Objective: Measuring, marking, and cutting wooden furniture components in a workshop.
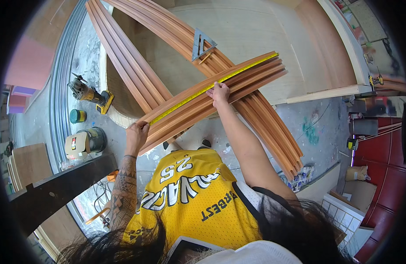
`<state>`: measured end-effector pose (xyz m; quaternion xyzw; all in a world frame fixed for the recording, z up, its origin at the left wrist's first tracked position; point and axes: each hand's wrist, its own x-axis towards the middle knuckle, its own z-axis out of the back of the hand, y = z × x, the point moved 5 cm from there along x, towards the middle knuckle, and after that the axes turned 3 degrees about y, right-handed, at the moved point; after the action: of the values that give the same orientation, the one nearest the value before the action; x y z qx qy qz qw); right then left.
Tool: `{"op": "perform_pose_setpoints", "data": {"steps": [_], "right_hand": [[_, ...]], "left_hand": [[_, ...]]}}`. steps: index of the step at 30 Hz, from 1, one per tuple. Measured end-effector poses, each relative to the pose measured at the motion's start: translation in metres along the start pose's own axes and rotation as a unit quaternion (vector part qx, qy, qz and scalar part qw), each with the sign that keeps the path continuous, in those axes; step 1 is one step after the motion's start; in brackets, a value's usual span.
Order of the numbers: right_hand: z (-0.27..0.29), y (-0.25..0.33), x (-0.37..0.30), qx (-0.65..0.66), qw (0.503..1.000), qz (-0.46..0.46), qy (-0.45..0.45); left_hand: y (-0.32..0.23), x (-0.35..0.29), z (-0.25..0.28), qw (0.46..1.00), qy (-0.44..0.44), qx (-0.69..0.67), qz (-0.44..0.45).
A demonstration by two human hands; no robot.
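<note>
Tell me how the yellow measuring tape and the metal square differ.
Shape: the measuring tape is a long, narrow ribbon; the square is a compact triangle with cut-outs.
Colour: the tape is bright yellow, the square grey.
Handling: the left hand and right hand are both at the tape; neither touches the square.
Shared: both lie on ribbed brown strips.

Decent hand room over the pale panel (pixel 256 33) beyond the tape measure (pixel 185 101), but a metal square (pixel 197 49) past its middle kinda blocks you.
</note>
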<state>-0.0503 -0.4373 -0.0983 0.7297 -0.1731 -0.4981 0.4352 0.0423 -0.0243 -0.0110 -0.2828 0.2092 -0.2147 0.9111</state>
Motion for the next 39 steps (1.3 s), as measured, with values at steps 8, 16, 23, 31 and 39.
{"op": "perform_pose_setpoints", "data": {"steps": [8, 16, 23, 31, 39], "right_hand": [[-0.064, -0.005, -0.009, -0.057, 0.997, 0.058, -0.001], [-0.014, -0.021, 0.034, -0.086, 0.989, 0.113, -0.038], [-0.031, -0.043, 0.024, -0.237, 0.958, 0.137, -0.087], [-0.005, -0.025, 0.049, -0.250, 0.954, 0.147, -0.072], [-0.014, -0.013, 0.049, -0.270, 0.947, 0.154, -0.081]], "left_hand": [[0.062, 0.020, 0.060, 0.999, -0.040, 0.029, 0.012], [0.191, -0.018, 0.119, 0.996, 0.014, 0.076, 0.051], [0.217, -0.049, 0.129, 0.992, -0.009, 0.093, 0.080], [0.222, -0.024, 0.097, 0.993, 0.018, 0.097, 0.062], [0.224, -0.014, 0.092, 0.992, 0.024, 0.096, 0.072]]}}
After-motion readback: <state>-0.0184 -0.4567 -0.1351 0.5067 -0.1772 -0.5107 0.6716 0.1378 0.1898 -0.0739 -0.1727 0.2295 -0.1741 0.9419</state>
